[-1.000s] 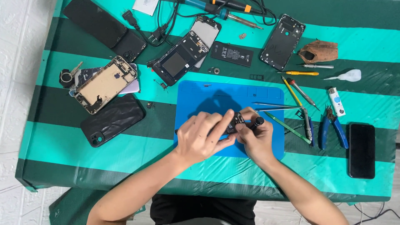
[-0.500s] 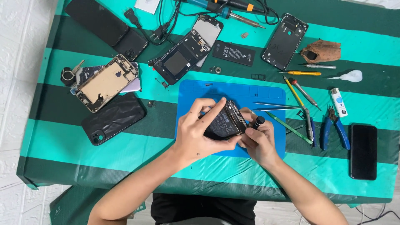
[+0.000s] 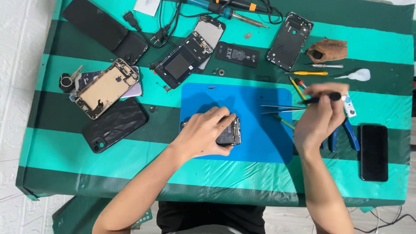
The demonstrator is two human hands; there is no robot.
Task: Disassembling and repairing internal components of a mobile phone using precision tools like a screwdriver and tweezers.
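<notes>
Green-and-teal striped tablecloth (image 3: 108, 147) carried a blue rubber work mat (image 3: 260, 130) | left hand (image 3: 203, 134) lay cupped over an opened dark phone body (image 3: 229, 134) on that mat, fingers curled around it | right hand (image 3: 318, 115), lifted beside the mat's right edge, pinched a slim black screwdriver (image 3: 323, 97) | steel tweezers (image 3: 281, 109) just beside.

We count two hands over the counter (image 3: 130, 173): our left hand (image 3: 201, 136) and our right hand (image 3: 318, 117). One blue mat (image 3: 260, 138) lies there. We see one opened phone (image 3: 229, 132) under the left, one gold phone frame (image 3: 106, 86), one loose battery (image 3: 237, 54), one black phone case (image 3: 115, 125), one intact black phone (image 3: 373, 151), one pair of tweezers (image 3: 281, 108) and one soldering iron (image 3: 225, 8).
</notes>
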